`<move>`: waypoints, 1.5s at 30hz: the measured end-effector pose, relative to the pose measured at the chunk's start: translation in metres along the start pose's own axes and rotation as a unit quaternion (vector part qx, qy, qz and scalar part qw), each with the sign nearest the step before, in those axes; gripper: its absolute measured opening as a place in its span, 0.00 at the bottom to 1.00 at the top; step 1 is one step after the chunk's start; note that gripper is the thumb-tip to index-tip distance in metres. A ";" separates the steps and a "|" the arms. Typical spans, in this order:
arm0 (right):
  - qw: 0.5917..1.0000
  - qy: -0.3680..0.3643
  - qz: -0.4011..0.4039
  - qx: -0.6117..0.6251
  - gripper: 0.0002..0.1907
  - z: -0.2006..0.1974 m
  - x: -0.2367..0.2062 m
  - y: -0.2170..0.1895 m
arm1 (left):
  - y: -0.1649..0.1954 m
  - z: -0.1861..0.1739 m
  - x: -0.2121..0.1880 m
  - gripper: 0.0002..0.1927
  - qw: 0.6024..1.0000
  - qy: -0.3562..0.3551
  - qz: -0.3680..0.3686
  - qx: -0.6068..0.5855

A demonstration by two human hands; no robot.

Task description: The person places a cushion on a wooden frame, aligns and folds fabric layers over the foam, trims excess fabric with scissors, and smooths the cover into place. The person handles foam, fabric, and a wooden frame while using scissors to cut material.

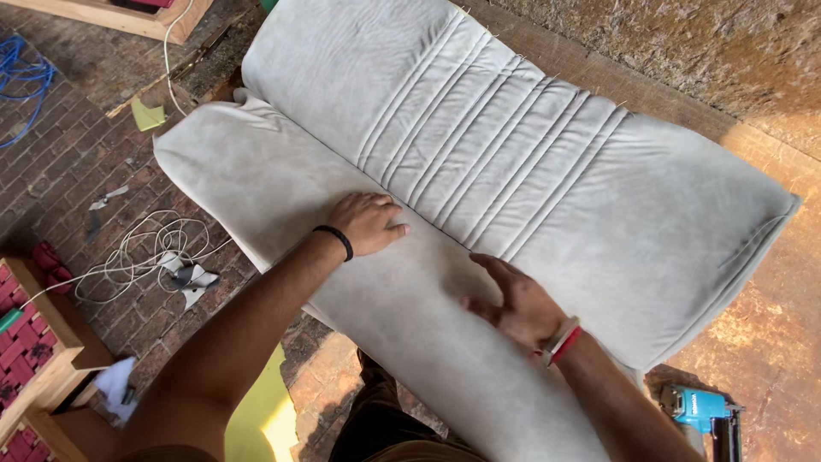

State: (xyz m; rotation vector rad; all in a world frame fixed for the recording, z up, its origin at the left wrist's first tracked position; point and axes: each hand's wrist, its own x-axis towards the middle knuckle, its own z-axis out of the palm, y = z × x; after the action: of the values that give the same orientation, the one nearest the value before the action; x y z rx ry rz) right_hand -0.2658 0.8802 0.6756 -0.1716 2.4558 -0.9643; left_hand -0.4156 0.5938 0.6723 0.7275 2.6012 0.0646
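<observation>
We're pressing big pale grey padded suede-like cushion cover with stitched pleats (513, 162), lying across brick floor (77, 162). Left hand (366, 222), right hand (517, 304): both grips spread flat, clamping nothing. Looking soft, floppy, light-ish; we're reckoning edges best for holding.

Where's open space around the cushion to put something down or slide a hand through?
Free: the brick floor between the blue cable and the white cord coil; the bare orange floor right of the grey cushion, above the blue tool. Crowded: the cushion's near panel, where the left hand and right hand press flat.
</observation>
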 end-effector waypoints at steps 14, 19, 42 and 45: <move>0.981 -0.006 0.170 0.089 0.40 0.051 0.194 -0.125 | -0.122 0.028 0.112 0.24 0.963 -0.200 0.176 -0.049; 0.977 -0.023 0.200 0.070 0.38 0.039 0.201 -0.137 | -0.253 -0.025 0.113 0.26 0.979 -0.125 0.093 -0.129; 0.996 -0.082 0.020 0.036 0.54 0.085 0.509 -0.319 | -0.555 -0.035 0.203 0.29 0.924 -0.024 -0.009 -0.381; 0.996 -0.063 0.042 0.053 0.50 0.084 0.508 -0.328 | -0.567 -0.035 0.205 0.26 0.975 0.007 -0.028 -0.222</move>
State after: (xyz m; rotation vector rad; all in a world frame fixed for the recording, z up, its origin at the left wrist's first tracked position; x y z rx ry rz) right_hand -0.6866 0.4396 0.6392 -0.0897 2.2726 -1.0132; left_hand -0.8619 0.2112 0.5329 0.4888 2.4838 0.6122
